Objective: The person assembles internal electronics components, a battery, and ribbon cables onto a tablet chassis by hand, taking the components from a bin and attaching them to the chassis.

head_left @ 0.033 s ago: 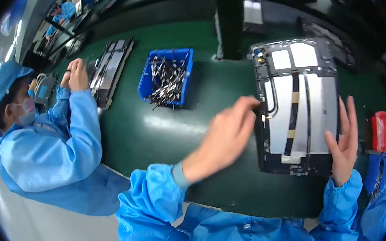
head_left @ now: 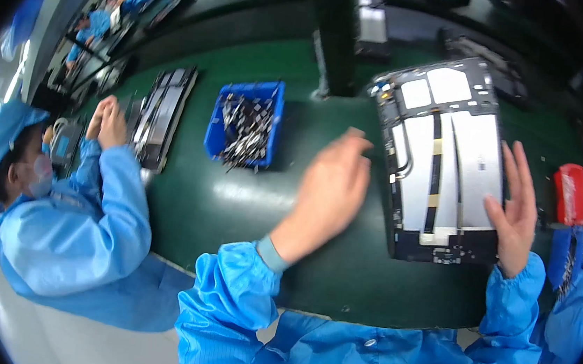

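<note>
- Opened tablet-like device (head_left: 414, 187): flat rectangle, black frame, smooth silver metal plates; sits right of center on glossy green counter (head_left: 251, 234).
- Dark ribbon strip (head_left: 436, 164) with tan bands runs lengthwise down its middle.
- Right hand (head_left: 517, 228): grip open, fingers spread, thumb at the device's right edge.
- Left hand (head_left: 329, 189): just left of the device, apart, fingers bent; can't tell if the grip holds anything.
- Blue plastic bin (head_left: 275, 128), farther left: thin black and shiny strips (head_left: 246, 128) heaped inside.
</note>
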A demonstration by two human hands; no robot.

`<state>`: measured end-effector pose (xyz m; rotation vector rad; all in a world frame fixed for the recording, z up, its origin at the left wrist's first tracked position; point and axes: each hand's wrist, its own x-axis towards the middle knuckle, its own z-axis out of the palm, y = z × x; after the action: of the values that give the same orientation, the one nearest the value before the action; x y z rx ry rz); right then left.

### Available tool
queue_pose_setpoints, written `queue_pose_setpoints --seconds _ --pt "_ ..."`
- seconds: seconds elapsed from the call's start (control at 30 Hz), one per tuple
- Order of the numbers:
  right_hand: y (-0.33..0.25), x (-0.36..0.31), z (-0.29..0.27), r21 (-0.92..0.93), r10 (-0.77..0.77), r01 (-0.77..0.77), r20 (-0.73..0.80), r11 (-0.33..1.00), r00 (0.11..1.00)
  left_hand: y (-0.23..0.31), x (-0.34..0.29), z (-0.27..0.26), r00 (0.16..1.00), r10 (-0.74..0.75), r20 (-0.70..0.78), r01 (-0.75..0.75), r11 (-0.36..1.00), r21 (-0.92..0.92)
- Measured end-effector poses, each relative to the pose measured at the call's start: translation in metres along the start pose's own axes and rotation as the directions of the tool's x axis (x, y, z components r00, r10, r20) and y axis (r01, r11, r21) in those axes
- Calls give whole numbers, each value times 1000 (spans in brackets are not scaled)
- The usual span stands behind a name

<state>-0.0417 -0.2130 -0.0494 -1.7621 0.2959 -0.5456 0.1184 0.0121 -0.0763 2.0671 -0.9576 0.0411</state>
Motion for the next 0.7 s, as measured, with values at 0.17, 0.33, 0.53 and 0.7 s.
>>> queue_pose_setpoints --seconds 0.17,0.33,0.53,0.7 --pt "16 1 -30 277 82 -111 113 954 990 -95 7 14 966 162 -201 33 695 718" --pt "8 33 -126 204 179 -176 1 963 984 -65 1 9 991 97 -94 6 660 751" --pt "32 170 -280 94 142 -126 -189 988 972 -58 12 -1 991 54 -122 33 783 621" --pt "149 256 -365 -97 118 -152 -289 984 950 -37 15 -13 988 -86 -128 124 936 331"
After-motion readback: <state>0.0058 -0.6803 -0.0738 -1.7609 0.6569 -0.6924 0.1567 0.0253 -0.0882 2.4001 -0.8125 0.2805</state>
